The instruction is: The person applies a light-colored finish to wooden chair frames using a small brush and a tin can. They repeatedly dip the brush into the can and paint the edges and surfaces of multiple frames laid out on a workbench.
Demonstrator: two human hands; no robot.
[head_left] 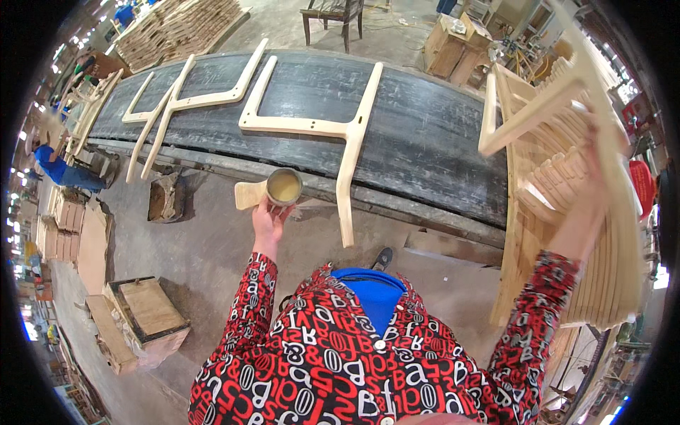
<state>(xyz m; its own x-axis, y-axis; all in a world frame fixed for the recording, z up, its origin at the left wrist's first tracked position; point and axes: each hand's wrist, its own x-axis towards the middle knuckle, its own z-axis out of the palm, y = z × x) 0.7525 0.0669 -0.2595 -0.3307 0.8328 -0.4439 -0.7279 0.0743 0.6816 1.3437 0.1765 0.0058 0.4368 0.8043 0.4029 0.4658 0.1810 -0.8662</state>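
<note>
My left hand is closed around a cup of yellowish liquid, held just off the near edge of the dark conveyor belt. A pale, flat wooden piece sticks out left of the cup; whether my fingers grip it too is hidden. On the right, my right hand, smeared by motion, is raised against a pale wooden chair frame above a stack of similar parts. Its fingers cannot be made out. An h-shaped wooden frame lies across the belt ahead, one leg overhanging the near edge.
More wooden frames lie farther left on the belt. Boxes and a dirty container stand on the floor at left. A person in blue is at far left. Behind the belt are a dark chair and stacked wood.
</note>
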